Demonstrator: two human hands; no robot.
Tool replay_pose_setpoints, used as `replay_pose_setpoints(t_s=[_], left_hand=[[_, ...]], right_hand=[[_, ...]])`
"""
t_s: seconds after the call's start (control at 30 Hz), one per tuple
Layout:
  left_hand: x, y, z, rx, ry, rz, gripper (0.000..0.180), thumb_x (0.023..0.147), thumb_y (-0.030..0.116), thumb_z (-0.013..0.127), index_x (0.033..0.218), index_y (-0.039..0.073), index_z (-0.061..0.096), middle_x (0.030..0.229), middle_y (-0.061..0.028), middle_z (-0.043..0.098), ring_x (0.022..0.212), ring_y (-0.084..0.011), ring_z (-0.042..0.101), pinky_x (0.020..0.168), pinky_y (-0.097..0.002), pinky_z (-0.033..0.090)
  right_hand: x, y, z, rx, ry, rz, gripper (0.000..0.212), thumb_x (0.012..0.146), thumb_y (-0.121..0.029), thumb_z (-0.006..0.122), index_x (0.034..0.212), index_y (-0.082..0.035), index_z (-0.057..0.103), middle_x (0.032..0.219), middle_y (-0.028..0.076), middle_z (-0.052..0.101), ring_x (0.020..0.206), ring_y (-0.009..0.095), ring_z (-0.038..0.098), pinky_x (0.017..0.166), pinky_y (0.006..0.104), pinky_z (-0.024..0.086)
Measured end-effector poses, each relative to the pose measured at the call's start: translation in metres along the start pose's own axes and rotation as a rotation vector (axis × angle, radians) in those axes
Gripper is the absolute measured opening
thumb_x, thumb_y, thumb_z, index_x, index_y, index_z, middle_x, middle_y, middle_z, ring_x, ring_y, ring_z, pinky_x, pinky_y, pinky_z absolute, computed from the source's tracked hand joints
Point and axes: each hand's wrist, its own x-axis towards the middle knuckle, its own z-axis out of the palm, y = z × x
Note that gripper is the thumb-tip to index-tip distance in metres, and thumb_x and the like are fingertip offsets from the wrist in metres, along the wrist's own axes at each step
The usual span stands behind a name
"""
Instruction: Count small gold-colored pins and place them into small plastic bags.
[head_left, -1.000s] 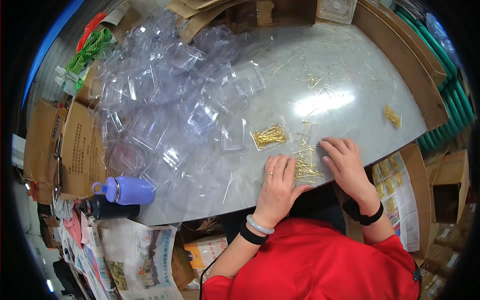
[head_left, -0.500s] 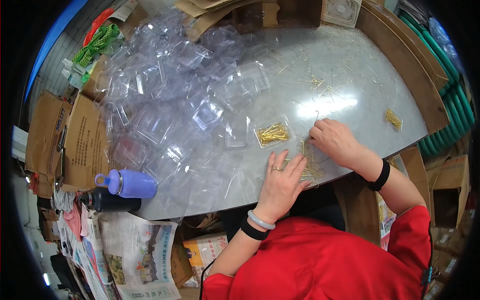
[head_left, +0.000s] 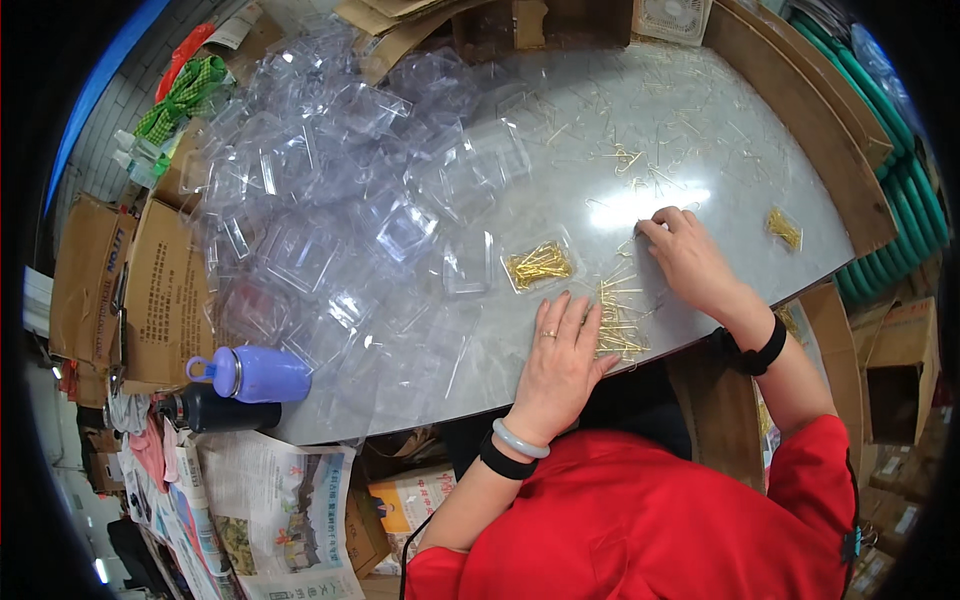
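My left hand (head_left: pixel 560 350) lies flat on the grey table, fingers stretched out and a ring on one of them. Its thumb side is next to a row of thin gold wire hooks (head_left: pixel 622 322) laid side by side. Beyond the far end of that row, my right hand (head_left: pixel 692 262) pinches thumb and fingertips together at a thin wire hook, mostly hidden by the fingers. Just past my left fingertips sits a clear plastic tray (head_left: pixel 517 287) with a heap of gold hooks (head_left: pixel 540 264) in it.
Clear plastic packs (head_left: pixel 300 250) are piled over the left side. Loose hooks (head_left: pixel 655 175) lie scattered farther back; another filled pack (head_left: pixel 784 229) is at right. A purple bottle (head_left: pixel 270 374) and a black bottle (head_left: pixel 230 407) lie at the left edge. Cardboard (head_left: pixel 800 130) borders the right side.
My right hand has moved away from the near hooks, slightly farther back and right. More of the hook row shows now. My left hand stays nearly in place.
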Motion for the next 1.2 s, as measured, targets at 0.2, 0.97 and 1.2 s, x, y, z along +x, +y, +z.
replay_pose_setpoints(t_s=[0.2, 0.97, 1.2], left_hand=[[-0.002, 0.0, 0.0, 0.008, -0.018, -0.009, 0.062, 0.087, 0.024, 0.074, 0.138, -0.004, 0.051, 0.14, -0.0212, 0.046, 0.135, -0.0427, 0.04, 0.116, -0.0542, 0.032], [-0.001, 0.002, 0.001, 0.027, -0.002, 0.001, 0.062, 0.092, 0.021, 0.069, 0.144, -0.003, 0.045, 0.145, -0.0229, 0.044, 0.138, -0.042, 0.04, 0.117, -0.0516, 0.033], [-0.001, 0.0, 0.003, 0.047, -0.01, 0.033, 0.064, 0.09, 0.019, 0.071, 0.143, -0.005, 0.045, 0.144, -0.0238, 0.043, 0.134, -0.0439, 0.042, 0.115, -0.0511, 0.036]], right_hand=[[-0.025, -0.024, -0.011, 0.081, 0.011, 0.062, 0.037, 0.087, -0.011, 0.07, 0.123, -0.007, 0.061, 0.11, 0.015, 0.062, 0.102, 0.033, 0.059, 0.09, 0.0426, 0.049], [0.006, -0.037, -0.004, 0.31, -0.297, -0.303, 0.012, 0.086, -0.007, 0.061, 0.098, -0.004, 0.062, 0.097, 0.013, 0.061, 0.089, 0.034, 0.064, 0.076, 0.0426, 0.054], [0.011, -0.015, -0.001, 0.029, -0.049, 0.086, 0.015, 0.088, -0.012, 0.065, 0.101, -0.004, 0.063, 0.102, 0.014, 0.062, 0.096, 0.035, 0.062, 0.081, 0.0446, 0.052]])
